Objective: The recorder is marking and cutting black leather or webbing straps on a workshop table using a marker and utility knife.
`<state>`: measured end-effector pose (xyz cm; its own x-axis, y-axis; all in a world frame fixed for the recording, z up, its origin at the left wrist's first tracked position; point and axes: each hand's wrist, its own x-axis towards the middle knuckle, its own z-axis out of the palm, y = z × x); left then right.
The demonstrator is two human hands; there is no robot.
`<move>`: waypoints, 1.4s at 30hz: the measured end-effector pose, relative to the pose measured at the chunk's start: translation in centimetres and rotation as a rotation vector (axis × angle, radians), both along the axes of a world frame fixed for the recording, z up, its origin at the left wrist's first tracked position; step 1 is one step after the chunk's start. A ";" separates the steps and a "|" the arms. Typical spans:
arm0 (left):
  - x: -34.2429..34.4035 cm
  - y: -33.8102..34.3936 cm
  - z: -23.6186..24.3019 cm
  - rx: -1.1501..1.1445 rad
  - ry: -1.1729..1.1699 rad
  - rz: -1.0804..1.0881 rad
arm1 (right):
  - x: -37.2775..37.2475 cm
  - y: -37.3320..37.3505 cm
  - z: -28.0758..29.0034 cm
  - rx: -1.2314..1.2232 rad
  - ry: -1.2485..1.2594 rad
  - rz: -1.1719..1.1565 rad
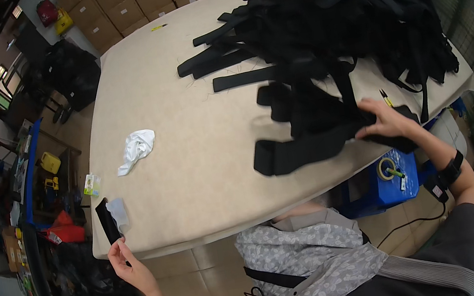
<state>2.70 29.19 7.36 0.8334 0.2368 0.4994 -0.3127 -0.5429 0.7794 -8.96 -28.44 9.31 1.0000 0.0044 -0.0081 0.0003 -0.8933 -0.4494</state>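
Observation:
At the table's near left corner, my left hand [129, 269] pinches the lower end of a short black strip [107, 219]. A whitish translucent piece [118, 213] lies against that strip. Over on the right, my right hand [385, 120] has its thumb and fingers curled round a black fabric piece with wide straps [316, 145]. Its strap ends spread leftward over the table and are slightly blurred. Behind it rises a big heap of black strap pieces [340, 16], with several strap ends sticking out to the left.
A crumpled white cloth [137, 149] and a small green-and-white packet [92, 185] lie on the cream-covered table [196, 123]. A yellow-and-black tool [386, 98] is near my right hand. Below the edge stands a blue stool [395, 182] with a tape roll [386, 168]. Cartons [125, 11] line the back.

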 end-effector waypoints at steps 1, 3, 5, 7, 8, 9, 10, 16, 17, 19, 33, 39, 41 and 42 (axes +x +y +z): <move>-0.3 0.0 -0.2 -0.065 0.012 0.001 | -1.0 -0.2 -1.2 -0.022 0.025 -0.017; 0.1 -1.2 0.0 0.001 0.004 -0.021 | -2.2 -2.5 -3.0 -0.100 0.019 -0.182; 0.1 -2.6 0.7 0.099 -0.007 -0.038 | -1.6 -5.6 -3.4 -0.178 -0.097 -0.431; -0.6 -3.2 1.4 0.157 -0.001 -0.027 | -2.0 -5.4 -3.5 -0.394 -0.137 -0.586; -1.2 -3.0 1.5 0.203 -0.011 -0.005 | -2.0 -4.3 -3.2 -0.463 -0.172 -0.588; -1.5 -2.7 1.3 0.204 -0.007 0.015 | -2.4 -2.9 -2.3 -0.417 -0.190 -0.525; -2.1 -2.2 1.1 0.211 0.003 0.028 | -3.1 -1.5 -1.9 -0.368 -0.203 -0.463; -3.5 -2.3 -0.6 0.176 0.073 0.043 | -6.4 -1.7 -3.6 -0.292 -0.030 -0.537; -3.6 -2.7 -0.6 0.201 0.081 0.029 | -6.5 -1.9 -3.7 -0.405 -0.087 -0.593; -4.3 -3.2 -0.3 0.294 0.048 0.050 | -6.6 -1.0 -3.3 -0.565 -0.163 -0.659; -7.3 -22.0 3.9 0.947 -0.376 -0.637 | 6.6 13.9 -6.5 -0.407 -0.349 0.327; -1.8 -24.1 -5.2 1.151 -0.354 -0.256 | 8.9 19.4 -3.1 -0.357 -0.260 0.344; 0.5 -22.8 -4.7 1.240 -0.123 -0.440 | 9.8 20.1 -5.0 -0.328 -0.224 0.313; 1.1 -21.9 -2.8 1.254 0.073 -0.614 | 9.9 19.7 -5.7 -0.186 -0.131 0.269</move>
<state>3.80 7.29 4.53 0.6725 -0.7380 0.0557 -0.7325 -0.6744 -0.0931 0.93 -8.69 3.63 0.9557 0.2788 0.0947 0.2940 -0.9200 -0.2591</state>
